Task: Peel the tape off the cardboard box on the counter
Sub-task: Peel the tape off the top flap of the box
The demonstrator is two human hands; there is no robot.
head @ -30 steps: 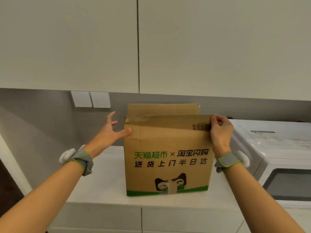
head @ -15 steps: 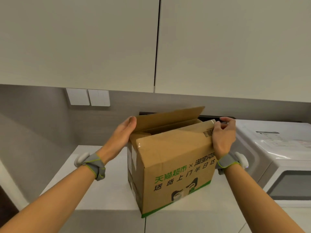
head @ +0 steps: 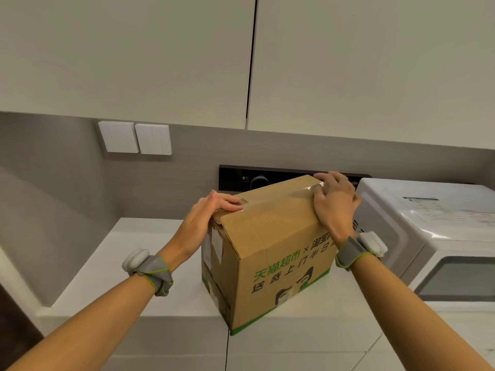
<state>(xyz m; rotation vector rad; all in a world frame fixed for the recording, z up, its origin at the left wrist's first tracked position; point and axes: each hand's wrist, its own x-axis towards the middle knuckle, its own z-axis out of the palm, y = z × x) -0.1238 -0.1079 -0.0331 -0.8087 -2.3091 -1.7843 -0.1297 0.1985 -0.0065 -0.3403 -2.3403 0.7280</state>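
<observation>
A brown cardboard box (head: 270,236) with green and black print stands on the white counter (head: 128,263), one corner turned toward me. Its top flaps lie shut. A strip of clear shiny tape (head: 301,193) runs along the top near the right end. My left hand (head: 206,218) presses flat on the top left corner, fingers straight beside a barcode label. My right hand (head: 334,204) grips the top right edge, its fingers bent over the top with the tips at the tape's end. Both wrists wear grey bands.
A white microwave (head: 428,223) sits close to the box's right side. Behind the box a black control panel (head: 238,178) is set in the grey wall, with two white switches (head: 135,137) to the left. Wall cabinets (head: 160,62) hang overhead.
The box has turned further, its corner now facing me. The raised back flap has come down flat. My left hand moved from the box's left side onto the top.
</observation>
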